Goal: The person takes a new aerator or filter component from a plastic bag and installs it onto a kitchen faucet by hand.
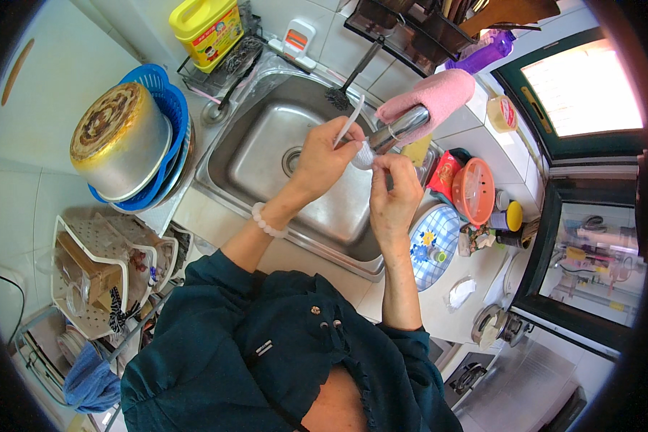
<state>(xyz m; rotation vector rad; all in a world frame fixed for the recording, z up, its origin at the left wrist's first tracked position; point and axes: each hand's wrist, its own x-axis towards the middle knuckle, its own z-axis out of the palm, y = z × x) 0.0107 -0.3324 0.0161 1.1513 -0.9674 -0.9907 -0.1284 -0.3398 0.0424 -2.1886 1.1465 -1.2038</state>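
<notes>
Grip of left hand (325,161) pinches thin white strip (351,119); right hand (397,194) pinches small white textured piece (362,155), eight o'clock from silver metal tap (403,128).

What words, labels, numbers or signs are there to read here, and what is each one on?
I won't copy out any wording, but print shows on these:
Yellow tub: a colourful label with bold lettering.
Red packet: pale marks, too small to read.
Beige roll: reddish print, too small to read.
</notes>
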